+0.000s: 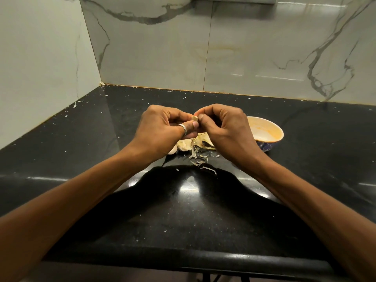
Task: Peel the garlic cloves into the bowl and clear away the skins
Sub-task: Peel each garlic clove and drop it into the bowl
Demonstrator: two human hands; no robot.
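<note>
A small pale garlic clove [194, 118] is held up between both hands above the black counter. My left hand [162, 129], with a ring on the thumb, pinches it from the left. My right hand [225, 127] pinches its tip from the right with thumb and forefinger. Beneath the hands lies a heap of garlic cloves and papery skins [195, 146]. Thin skin strips [203, 162] trail toward me. The bowl [268, 132], pale inside with a blue patterned outside, stands just right of my right hand; no cloves show in the part I can see.
The black stone counter [183, 210] runs to a rounded front edge [183, 259]. Marble-look walls close it off at the back [223, 58] and on the left [40, 68]. Small skin flecks [77, 102] are scattered along the back and left of the counter.
</note>
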